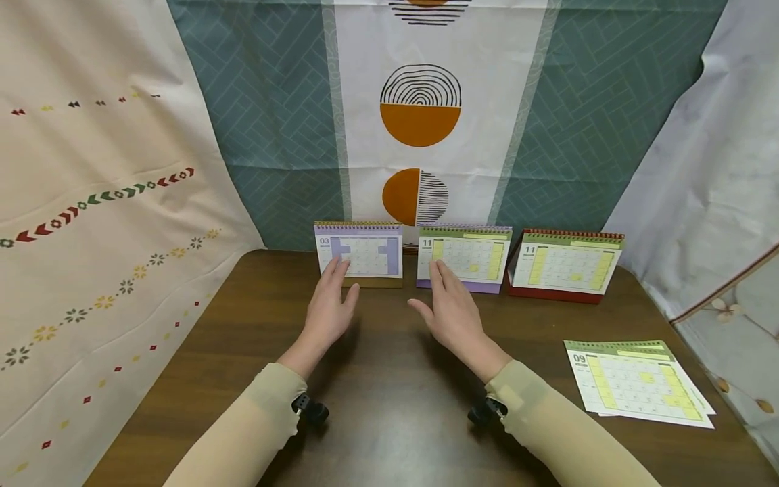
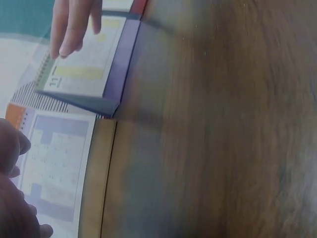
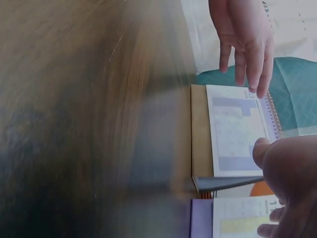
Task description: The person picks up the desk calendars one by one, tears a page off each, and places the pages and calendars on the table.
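Three desk calendars stand upright along the back of the table. The left calendar (image 1: pixel 368 256) has a gold base and a purple page marked 03. Beside it, the middle calendar (image 1: pixel 471 260) has a purple base and a green-and-yellow page marked 11. On the right stands a red-based calendar (image 1: pixel 566 267), also showing 11. My left hand (image 1: pixel 328 304) reaches toward the gold calendar, fingers extended and overlapping its page. My right hand (image 1: pixel 452 308), fingers straight and thumb apart, overlaps the lower left of the purple-based calendar. Neither hand holds anything.
Loose calendar sheets (image 1: pixel 639 389), the top one marked 09, lie overlapping at the right of the brown table (image 1: pixel 389 419). A patterned cloth (image 1: pixel 274 101) hangs directly behind the calendars. Light fabric (image 1: pixel 91 257) borders the table's left side.
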Motion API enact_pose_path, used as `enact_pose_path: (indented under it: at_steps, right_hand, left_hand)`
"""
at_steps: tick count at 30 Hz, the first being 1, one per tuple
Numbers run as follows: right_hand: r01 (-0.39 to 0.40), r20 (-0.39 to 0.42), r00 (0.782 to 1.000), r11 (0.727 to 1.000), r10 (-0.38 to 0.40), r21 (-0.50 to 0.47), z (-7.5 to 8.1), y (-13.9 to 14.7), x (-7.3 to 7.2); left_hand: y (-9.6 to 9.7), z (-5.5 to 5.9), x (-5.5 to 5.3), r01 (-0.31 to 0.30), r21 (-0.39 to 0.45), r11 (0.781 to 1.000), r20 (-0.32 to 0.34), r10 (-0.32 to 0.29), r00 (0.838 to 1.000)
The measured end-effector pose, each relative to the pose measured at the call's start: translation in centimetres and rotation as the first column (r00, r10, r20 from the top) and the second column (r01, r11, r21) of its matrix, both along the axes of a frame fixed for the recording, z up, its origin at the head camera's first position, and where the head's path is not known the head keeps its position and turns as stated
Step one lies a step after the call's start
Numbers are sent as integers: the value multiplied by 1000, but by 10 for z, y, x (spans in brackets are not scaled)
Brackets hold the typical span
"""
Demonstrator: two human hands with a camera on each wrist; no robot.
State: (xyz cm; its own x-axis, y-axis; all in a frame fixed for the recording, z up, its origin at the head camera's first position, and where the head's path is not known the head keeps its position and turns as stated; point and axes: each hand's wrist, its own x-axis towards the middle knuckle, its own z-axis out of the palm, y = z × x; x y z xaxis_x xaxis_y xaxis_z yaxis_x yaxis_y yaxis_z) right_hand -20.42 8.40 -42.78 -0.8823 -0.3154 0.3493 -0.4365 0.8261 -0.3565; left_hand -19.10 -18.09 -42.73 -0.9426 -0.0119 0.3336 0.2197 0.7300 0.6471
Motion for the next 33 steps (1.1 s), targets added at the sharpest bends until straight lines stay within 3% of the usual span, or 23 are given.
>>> enact_pose_path:
  at_steps: [11,21,33]
  right_hand:
    - [-47,55,997,999,48,-21,2,-20,-7]
    - [-56,192,978,993,75,-107,6,-32,-12]
    - [-52,263,960,982,99,-180,1,-41,-23]
  left_hand:
    - [-25,-6,-14,-68,-13,998,-22,68,997]
    - [-40,-12,-26,-95,3,995,29,95,995]
    - [-50,-13,-40,-123,80,989,95,115,989]
